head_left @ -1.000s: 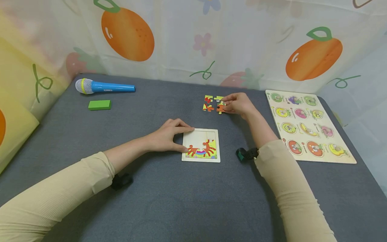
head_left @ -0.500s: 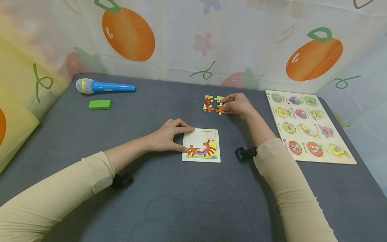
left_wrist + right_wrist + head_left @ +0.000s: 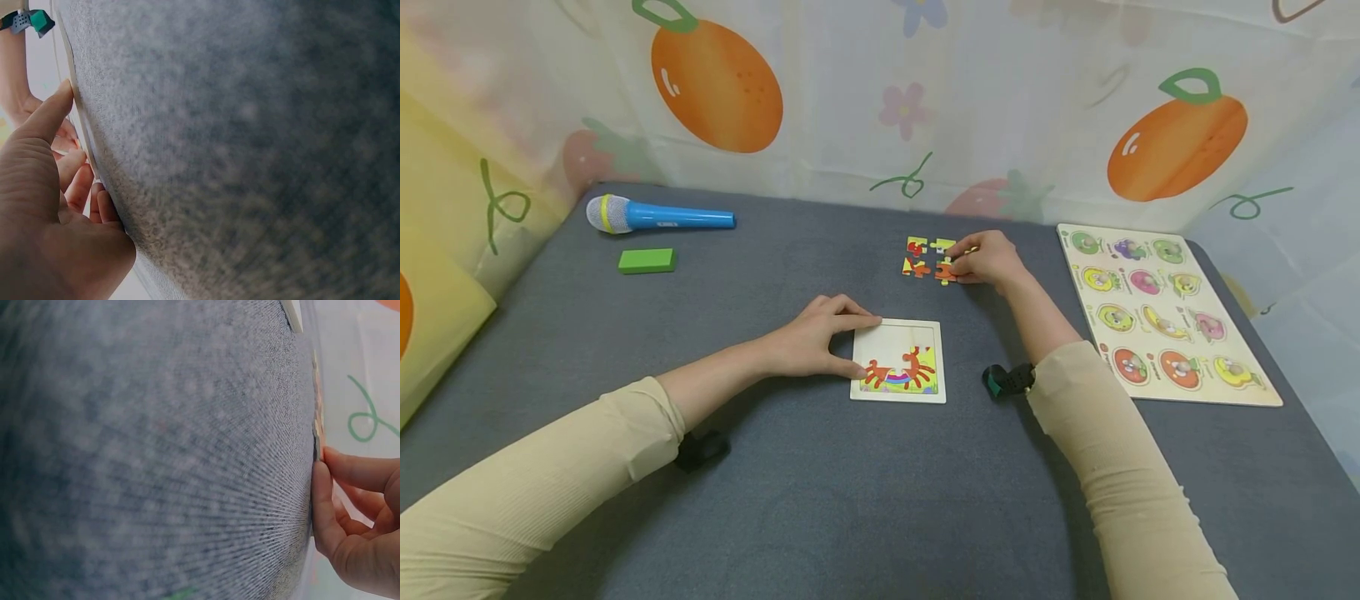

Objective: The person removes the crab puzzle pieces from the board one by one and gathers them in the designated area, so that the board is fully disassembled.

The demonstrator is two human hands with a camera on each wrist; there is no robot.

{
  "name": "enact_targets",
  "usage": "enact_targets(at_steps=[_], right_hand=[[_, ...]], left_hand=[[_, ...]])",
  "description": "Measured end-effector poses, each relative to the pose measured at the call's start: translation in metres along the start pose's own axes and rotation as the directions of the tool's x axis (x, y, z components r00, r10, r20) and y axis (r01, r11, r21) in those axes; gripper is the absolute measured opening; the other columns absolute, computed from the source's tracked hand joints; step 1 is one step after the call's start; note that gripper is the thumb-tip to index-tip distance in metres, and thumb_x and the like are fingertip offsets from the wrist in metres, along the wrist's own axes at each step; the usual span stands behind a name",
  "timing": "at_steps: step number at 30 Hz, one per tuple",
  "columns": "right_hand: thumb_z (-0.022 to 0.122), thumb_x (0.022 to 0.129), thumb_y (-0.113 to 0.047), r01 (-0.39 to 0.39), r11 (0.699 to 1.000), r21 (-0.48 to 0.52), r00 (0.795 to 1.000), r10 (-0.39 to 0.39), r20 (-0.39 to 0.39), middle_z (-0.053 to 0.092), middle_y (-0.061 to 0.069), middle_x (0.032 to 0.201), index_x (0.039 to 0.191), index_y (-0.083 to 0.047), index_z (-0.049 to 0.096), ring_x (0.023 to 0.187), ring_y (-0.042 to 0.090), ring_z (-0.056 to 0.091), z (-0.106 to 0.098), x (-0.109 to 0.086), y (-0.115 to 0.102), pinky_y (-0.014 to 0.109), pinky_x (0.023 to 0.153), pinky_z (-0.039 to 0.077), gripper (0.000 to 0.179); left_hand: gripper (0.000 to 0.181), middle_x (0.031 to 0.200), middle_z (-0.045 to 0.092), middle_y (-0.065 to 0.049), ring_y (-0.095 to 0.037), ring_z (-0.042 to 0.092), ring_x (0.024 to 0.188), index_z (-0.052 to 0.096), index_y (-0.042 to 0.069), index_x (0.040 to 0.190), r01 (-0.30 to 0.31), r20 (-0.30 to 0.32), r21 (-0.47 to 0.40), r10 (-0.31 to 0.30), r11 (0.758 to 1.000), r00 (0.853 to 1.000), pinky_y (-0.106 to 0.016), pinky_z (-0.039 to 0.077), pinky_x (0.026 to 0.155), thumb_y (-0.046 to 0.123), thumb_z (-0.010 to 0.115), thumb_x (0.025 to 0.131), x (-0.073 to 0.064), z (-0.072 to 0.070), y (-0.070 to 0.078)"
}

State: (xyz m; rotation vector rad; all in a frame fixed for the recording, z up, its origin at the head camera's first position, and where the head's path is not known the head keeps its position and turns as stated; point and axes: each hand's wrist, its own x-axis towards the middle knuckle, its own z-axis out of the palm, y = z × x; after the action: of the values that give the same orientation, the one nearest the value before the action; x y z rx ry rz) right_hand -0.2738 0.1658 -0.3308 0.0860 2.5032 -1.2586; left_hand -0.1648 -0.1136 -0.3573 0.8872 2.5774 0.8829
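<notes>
A small square wooden puzzle board [image 3: 895,335] lies mid-table, its lower part filled with orange, rainbow and green picture pieces. My left hand [image 3: 808,340] holds its left side, thumb at the near corner and index finger at the far one. Behind the board lie several loose jigsaw pieces, among them a red-and-yellow piece [image 3: 916,267] and a mostly yellow piece [image 3: 942,246]. My right hand [image 3: 988,260] pinches the edge of an orange jigsaw piece [image 3: 944,272] lying on the table. In the right wrist view, thumb and index finger meet at that piece's edge [image 3: 318,447].
A fruit puzzle board [image 3: 1161,317] lies at the right. At the back left are a blue toy microphone [image 3: 681,217] and a green block [image 3: 647,261]. A printed curtain [image 3: 835,100] hangs behind the grey table [image 3: 850,500].
The orange piece under my right fingers has shifted slightly toward me, with the right hand moving only a little. My left hand and the puzzle board have stayed put.
</notes>
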Motion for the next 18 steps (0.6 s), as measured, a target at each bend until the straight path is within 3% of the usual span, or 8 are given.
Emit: enact_targets(at_steps=[9, 18], right_hand=[[0.063, 0.091, 0.002, -0.003, 1.0, -0.01, 1.0, 0.003, -0.018, 0.061, 0.02, 0.122, 0.125, 0.004, 0.064, 0.07, 0.001, 0.062, 0.0005, -0.0008, 0.0005, 0.02, 0.069, 0.058, 0.034], [0.064, 0.091, 0.002, -0.014, 1.0, -0.02, 1.0, 0.013, -0.02, 0.061, 0.018, 0.119, 0.123, 0.001, 0.065, 0.068, 0.002, 0.062, 0.0011, 0.0008, -0.0012, 0.019, 0.067, 0.057, 0.032]], left_hand=[[0.073, 0.136, 0.052, -0.007, -0.027, 0.039, 0.121, 0.053, 0.016, 0.144, 0.001, -0.001, 0.0, -0.001, 1.0, 1.0, -0.046, 0.035, 0.1, 0.032, 0.082, 0.079, 0.0003, 0.0007, -0.0002], [0.073, 0.136, 0.052, -0.007, -0.027, 0.039, 0.12, 0.054, 0.017, 0.143, -0.005, -0.009, -0.003, 0.005, 1.0, 1.0, -0.046, 0.034, 0.1, 0.032, 0.083, 0.078, 0.0004, 0.0012, -0.001]])
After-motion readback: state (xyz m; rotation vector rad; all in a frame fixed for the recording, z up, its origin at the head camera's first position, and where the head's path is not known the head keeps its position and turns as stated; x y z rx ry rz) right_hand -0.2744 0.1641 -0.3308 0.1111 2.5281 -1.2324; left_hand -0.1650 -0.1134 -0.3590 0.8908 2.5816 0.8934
